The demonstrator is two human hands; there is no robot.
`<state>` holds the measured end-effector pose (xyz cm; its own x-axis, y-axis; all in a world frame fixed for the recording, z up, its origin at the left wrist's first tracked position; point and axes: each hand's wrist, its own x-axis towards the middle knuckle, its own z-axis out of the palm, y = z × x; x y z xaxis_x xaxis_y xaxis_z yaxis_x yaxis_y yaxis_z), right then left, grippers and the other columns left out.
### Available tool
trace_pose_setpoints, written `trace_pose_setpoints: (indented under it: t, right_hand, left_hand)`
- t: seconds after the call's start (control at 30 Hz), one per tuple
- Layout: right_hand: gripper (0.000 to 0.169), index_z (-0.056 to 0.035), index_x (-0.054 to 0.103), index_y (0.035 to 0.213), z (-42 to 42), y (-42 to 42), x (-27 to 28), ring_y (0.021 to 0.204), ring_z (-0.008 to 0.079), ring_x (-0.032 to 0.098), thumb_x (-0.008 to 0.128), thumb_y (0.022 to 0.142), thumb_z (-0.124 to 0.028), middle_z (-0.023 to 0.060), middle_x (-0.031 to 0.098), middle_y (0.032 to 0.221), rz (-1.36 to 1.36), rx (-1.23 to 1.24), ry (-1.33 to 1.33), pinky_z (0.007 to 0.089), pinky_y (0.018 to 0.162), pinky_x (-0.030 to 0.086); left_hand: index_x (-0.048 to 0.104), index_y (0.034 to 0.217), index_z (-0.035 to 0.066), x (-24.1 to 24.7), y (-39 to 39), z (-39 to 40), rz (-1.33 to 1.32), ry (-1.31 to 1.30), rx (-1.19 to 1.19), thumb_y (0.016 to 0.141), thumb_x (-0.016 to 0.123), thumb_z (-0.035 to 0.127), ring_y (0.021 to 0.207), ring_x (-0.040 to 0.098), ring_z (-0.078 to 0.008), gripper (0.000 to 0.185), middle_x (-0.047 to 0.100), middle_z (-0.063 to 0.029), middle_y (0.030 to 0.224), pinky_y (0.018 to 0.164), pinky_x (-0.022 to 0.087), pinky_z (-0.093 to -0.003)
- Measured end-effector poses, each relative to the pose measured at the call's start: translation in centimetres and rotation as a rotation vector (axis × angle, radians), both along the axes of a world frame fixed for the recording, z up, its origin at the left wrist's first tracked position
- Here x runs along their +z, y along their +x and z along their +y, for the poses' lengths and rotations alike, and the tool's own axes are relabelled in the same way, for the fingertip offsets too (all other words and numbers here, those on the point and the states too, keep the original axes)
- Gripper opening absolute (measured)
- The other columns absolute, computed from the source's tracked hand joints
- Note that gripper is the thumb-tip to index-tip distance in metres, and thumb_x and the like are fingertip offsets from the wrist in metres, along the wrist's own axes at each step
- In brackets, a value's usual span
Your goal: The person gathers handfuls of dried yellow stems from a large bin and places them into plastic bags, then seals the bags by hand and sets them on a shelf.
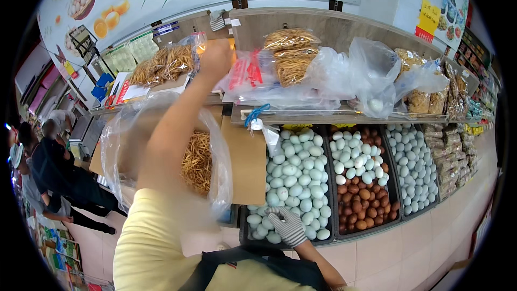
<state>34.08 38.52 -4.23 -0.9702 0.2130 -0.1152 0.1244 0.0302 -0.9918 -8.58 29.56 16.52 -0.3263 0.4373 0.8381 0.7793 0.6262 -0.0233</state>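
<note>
My left hand (217,61) is bare and reaches up to the grey wooden shelf. Its fingers look curled, but whether they hold anything is hidden. Just left of it lie clear bags of dried brown strips (174,62); to its right are clear plastic bags with red edging (251,73). Below my forearm, an open cardboard box (245,161) lined with clear plastic holds loose dried strips (198,161). My right hand (288,226), in a striped grey glove, rests with bent fingers on pale blue-green eggs (297,169) in a black crate. I cannot see whether it grips one.
Next to that crate stands another with pale and brown eggs (363,202), then a third of bluish eggs (412,169). Bagged dried goods (448,157) are stacked beyond. The shelf's front edge (291,118) overhangs the crates. People (60,165) stand at the left.
</note>
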Motion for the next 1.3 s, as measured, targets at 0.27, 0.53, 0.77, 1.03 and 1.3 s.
trace_pose_setpoints:
  t: [0.27, 0.53, 0.77, 1.03, 1.3]
  right_hand:
    - [0.062, -0.0021, 0.046, 0.129, -0.2, -6.2, 4.7, 0.111, 0.0267, 0.052, 0.072, 0.074, -0.015, 0.0167, 0.054, 0.119, 0.361, -0.059, 0.467, 0.037, 0.092, 0.044]
    - [0.043, -0.0015, 0.057, 0.114, -8.5, -11.0, 15.7, 0.107, 0.0306, 0.055, 0.07, 0.074, -0.009, 0.0162, 0.059, 0.113, 1.043, 0.179, 0.787, 0.0401, 0.093, 0.042]
    - [0.012, -0.0006, 0.067, 0.09, -20.3, -7.3, 13.2, 0.074, 0.0184, 0.063, 0.066, 0.078, 0.0, 0.0092, 0.066, 0.081, 0.692, 0.641, 0.366, 0.0291, 0.073, 0.05]
    - [0.013, 0.0, 0.06, 0.09, -31.6, -3.7, 8.2, 0.068, 0.012, 0.053, 0.064, 0.078, 0.0, 0.0035, 0.057, 0.076, 0.479, 0.626, 0.181, 0.0254, 0.066, 0.045]
    - [0.017, 0.0001, 0.059, 0.1, -40.1, 1.9, 0.4, 0.068, 0.0085, 0.051, 0.06, 0.09, -0.013, 0.0032, 0.058, 0.079, 0.121, 0.778, 0.007, 0.0244, 0.061, 0.044]
  left_hand:
    - [0.058, 0.1, 0.006, 5.0, 15.0, -9.1, -0.057, -0.138, -0.224, 0.077, 0.059, 0.002, 0.078, 0.06, -0.0308, 0.023, 0.059, -0.0124, 0.08, 0.067, 0.047, -0.039]
    - [0.056, 0.099, 0.004, 1.2, 31.9, -17.9, 0.015, -0.191, -0.381, 0.072, 0.057, 0.013, 0.071, 0.056, -0.0209, 0.028, 0.052, -0.0059, 0.077, 0.062, 0.045, -0.0326]
    - [0.059, 0.103, 0.007, -1.7, 40.7, -31.4, -0.389, 0.01, 0.032, 0.086, 0.061, 0.021, 0.077, 0.06, -0.0233, 0.022, 0.063, -0.0078, 0.086, 0.063, 0.045, -0.0332]
    - [0.062, 0.101, 0.007, -7.2, 49.2, -42.2, -0.678, 0.216, 0.406, 0.089, 0.056, 0.019, 0.069, 0.062, -0.0343, 0.018, 0.065, -0.0157, 0.077, 0.06, 0.049, -0.0422]
    - [0.058, 0.111, 0.006, -12.9, 52.7, -42.8, -0.828, 0.604, 0.416, 0.091, 0.051, 0.012, 0.066, 0.06, -0.0403, 0.023, 0.061, -0.0217, 0.07, 0.059, 0.049, -0.0447]
